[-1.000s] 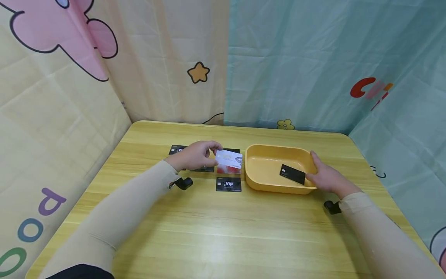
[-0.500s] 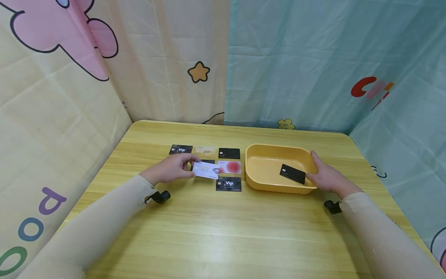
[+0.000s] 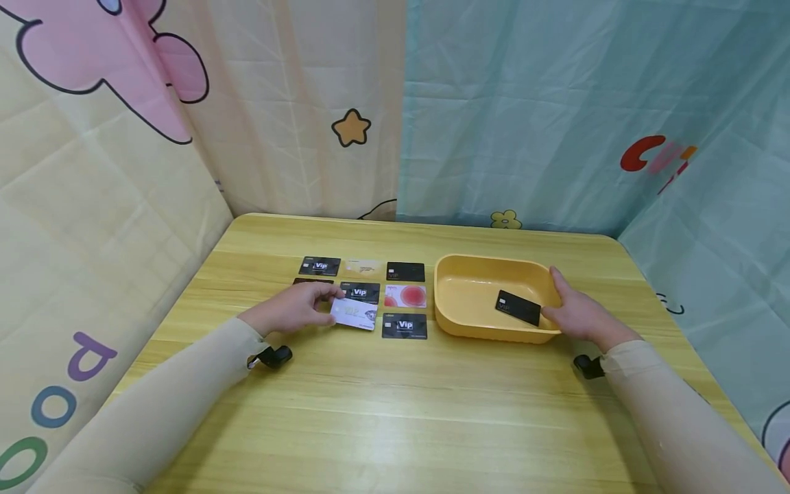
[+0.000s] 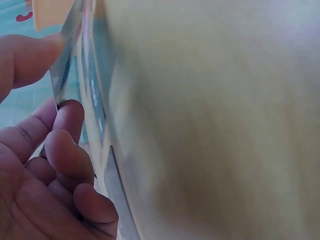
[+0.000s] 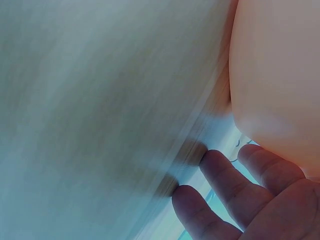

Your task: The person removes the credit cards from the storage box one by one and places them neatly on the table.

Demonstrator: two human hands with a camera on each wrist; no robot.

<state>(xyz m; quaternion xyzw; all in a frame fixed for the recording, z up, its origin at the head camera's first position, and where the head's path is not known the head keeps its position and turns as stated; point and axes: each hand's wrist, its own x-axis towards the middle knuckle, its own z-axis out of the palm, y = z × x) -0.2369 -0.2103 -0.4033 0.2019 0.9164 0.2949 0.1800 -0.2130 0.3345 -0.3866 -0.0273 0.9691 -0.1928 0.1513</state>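
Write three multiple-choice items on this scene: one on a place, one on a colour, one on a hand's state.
1. Where does the black card apart from the others lie?
A. in the tray
B. on the floor
C. under the left sleeve

2. What colour is the tray?
A. blue
B. yellow
C. red

3. What is the left hand doing?
A. lying flat, holding nothing
B. gripping the tray
C. pinching a white card

Key: 1 A, it rests on the tray's floor. 2 B, its walls are yellow. 3 C, thumb and fingers pinch the white card at its edge.

Yellow wooden table (image 3: pixel 395 412): rows of cards (image 3: pixel 361 293) left of centre, yellow basin (image 3: pixel 459 291) beside them toward the right edge.
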